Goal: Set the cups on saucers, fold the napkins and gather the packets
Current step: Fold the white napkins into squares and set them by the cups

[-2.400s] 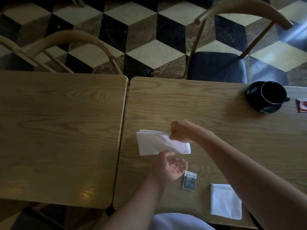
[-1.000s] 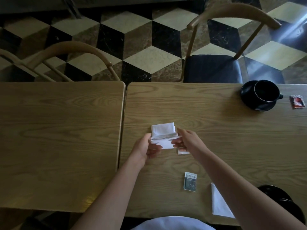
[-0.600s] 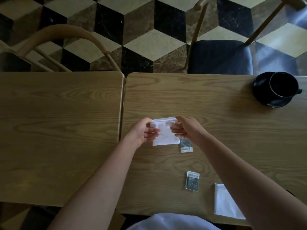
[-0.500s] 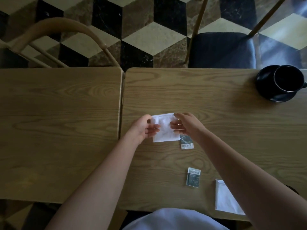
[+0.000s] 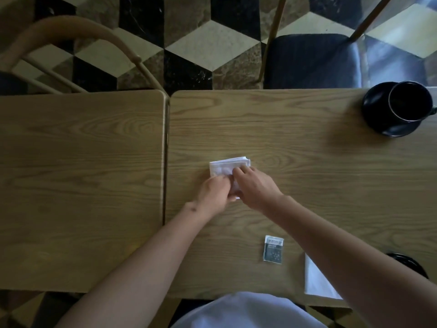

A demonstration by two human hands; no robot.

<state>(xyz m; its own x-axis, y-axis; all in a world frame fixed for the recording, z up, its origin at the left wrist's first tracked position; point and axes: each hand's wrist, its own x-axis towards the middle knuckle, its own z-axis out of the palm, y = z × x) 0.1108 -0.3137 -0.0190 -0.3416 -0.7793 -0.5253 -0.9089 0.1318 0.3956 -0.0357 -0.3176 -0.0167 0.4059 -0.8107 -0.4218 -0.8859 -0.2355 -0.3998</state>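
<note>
Left hand [image 5: 216,194] and right hand [image 5: 256,185] both down on white napkin [image 5: 224,166], fingers bent, pinching it flat on table [image 5: 295,162]. Dark packet [image 5: 273,249] near. Black cup [image 5: 410,101] on saucer [image 5: 378,125], far right.

— What's on the right-hand wooden table [image 5: 295,143]?
— A folded white napkin [image 5: 224,165] at its middle. Far right of that napkin, a black saucer [image 5: 378,125]. Nearer than the napkin: a dark packet [image 5: 273,249], another white napkin [image 5: 315,282].
</note>
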